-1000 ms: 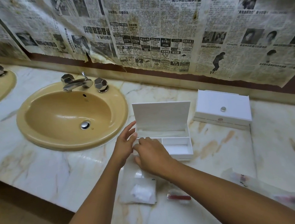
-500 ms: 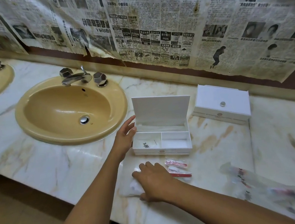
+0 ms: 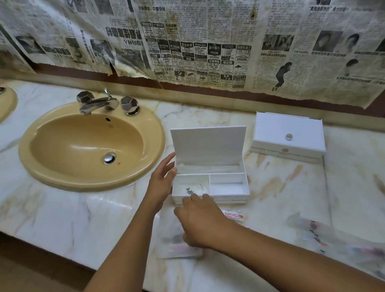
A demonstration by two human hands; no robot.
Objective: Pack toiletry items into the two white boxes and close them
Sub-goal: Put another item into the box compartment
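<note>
**Open box steadied, right hand on the packets**

Head view: an open box (image 3: 209, 182) stands on the marble counter (image 3: 288, 197), right of the sink (image 3: 92, 145) and nearer the front edge than the wall. Its lid stands upright at the back. The front left compartment holds a small clear packet with a dark print; the front right one and the long rear one show only white. The left hand (image 3: 162, 183) rests against the box's left side, fingers straight and relaxed, the thumb at the wall's top edge; it grips nothing. The right hand (image 3: 201, 221) lies just in front of the box, knuckles up, fingers curled down onto a clear sachet (image 3: 174, 246) near the front edge; whether it pinches the sachet I cannot tell. A red-printed packet (image 3: 234, 215) shows just right of this hand. More wrapped items (image 3: 336, 237), blurred, lie toward the counter's right end. The closed box (image 3: 287, 136) sits near the back edge, right of the open one, well apart from both hands. Newspaper (image 3: 198, 37) covers the wall
</note>
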